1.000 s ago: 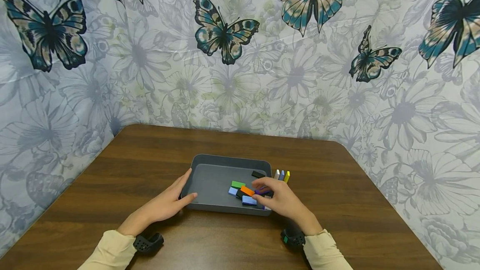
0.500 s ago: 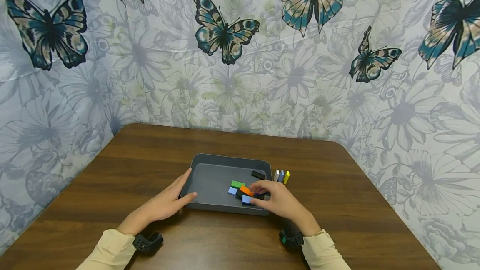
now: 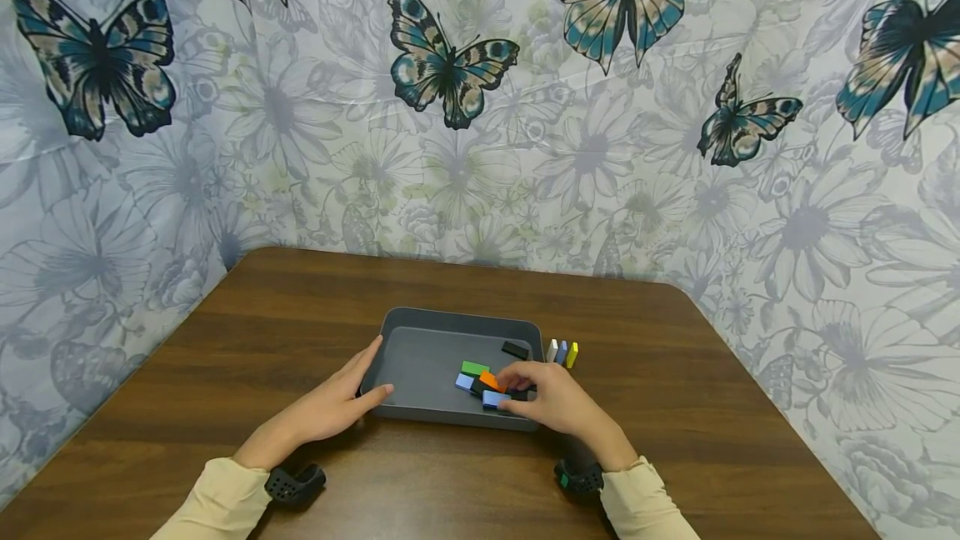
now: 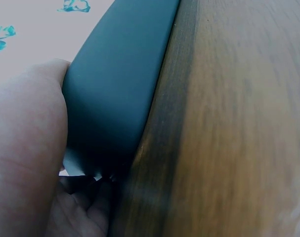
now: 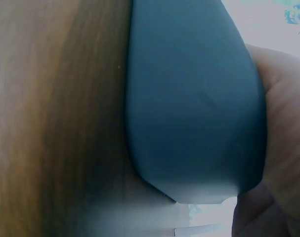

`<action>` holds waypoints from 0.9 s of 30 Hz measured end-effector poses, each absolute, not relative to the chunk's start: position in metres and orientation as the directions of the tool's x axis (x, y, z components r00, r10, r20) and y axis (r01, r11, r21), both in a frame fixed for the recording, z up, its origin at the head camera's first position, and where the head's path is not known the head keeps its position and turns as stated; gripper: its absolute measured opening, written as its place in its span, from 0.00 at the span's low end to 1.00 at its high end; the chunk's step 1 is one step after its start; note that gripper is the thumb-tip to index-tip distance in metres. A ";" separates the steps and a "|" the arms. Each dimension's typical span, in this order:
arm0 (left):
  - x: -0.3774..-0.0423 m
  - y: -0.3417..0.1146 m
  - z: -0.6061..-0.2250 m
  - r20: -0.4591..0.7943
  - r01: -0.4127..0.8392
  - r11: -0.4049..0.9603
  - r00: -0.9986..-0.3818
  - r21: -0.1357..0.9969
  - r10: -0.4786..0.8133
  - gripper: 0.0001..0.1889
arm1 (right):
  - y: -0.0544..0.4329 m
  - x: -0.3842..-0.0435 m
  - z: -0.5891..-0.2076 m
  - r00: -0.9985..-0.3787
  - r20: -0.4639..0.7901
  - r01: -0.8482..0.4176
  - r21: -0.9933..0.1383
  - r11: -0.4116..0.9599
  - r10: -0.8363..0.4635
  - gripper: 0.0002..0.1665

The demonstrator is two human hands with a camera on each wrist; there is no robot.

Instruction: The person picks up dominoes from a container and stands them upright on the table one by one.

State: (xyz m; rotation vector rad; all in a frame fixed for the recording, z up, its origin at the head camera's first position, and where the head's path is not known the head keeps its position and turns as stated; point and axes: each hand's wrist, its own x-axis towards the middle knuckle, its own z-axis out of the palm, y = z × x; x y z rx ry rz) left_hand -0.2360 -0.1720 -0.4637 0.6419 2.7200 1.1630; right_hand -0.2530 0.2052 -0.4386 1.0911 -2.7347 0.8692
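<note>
A shallow grey tray [image 3: 420,365] holds several small, flat domino-like blocks near its right end. My left hand [image 3: 330,407] lies against the tray's left end, fingers straight along the side and thumb over the front rim. Inside the right end, my right hand [image 3: 558,397] reaches down with bent fingers over the pile. Its thumb is at a light blue block [image 3: 492,399], its fingers beside an orange block [image 3: 487,379]. A green block [image 3: 474,368] lies behind these; a black block [image 3: 515,350] sits farther back. The fingers hide part of the pile; I cannot tell whether they pinch a block.
Just beyond the tray's right wall, a white block [image 3: 552,350], a blue block [image 3: 562,352] and a yellow block [image 3: 572,355] stand upright in a row on the wooden table [image 3: 300,298]. A cloth [image 3: 480,190] printed with butterflies hangs behind the table.
My right hand has shifted slightly left over the pile and now covers more of the orange block; the purple block seen under its fingers is hidden. My left hand stays in place.
</note>
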 end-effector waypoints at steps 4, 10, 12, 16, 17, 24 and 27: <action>-0.237 -0.172 -0.464 0.067 0.344 0.615 -0.902 0.709 0.427 0.47 | 0.203 -0.252 -0.437 -0.759 0.234 -0.636 -0.465 0.616 -0.608 0.16; -0.237 -0.172 -0.464 0.067 0.346 0.614 -0.900 0.710 0.430 0.48 | 0.201 -0.254 -0.435 -0.771 0.200 -0.621 -0.446 0.645 -0.604 0.15; -0.236 -0.172 -0.463 0.066 0.345 0.615 -0.901 0.709 0.429 0.49 | 0.200 -0.254 -0.435 -0.770 0.194 -0.622 -0.440 0.648 -0.608 0.14; -0.236 -0.172 -0.463 0.067 0.345 0.626 -0.903 0.699 0.423 0.48 | 0.199 -0.255 -0.434 -0.762 0.195 -0.634 -0.421 0.649 -0.617 0.14; -0.236 -0.171 -0.463 0.067 0.345 0.629 -0.904 0.696 0.422 0.48 | 0.199 -0.255 -0.434 -0.762 0.194 -0.634 -0.418 0.650 -0.619 0.14; -0.235 -0.171 -0.463 0.062 0.338 0.633 -0.907 0.697 0.416 0.47 | 0.200 -0.257 -0.435 -0.754 0.187 -0.645 -0.393 0.655 -0.630 0.12; -0.235 -0.171 -0.463 0.061 0.338 0.632 -0.907 0.697 0.417 0.47 | 0.200 -0.257 -0.435 -0.748 0.194 -0.653 -0.387 0.651 -0.635 0.12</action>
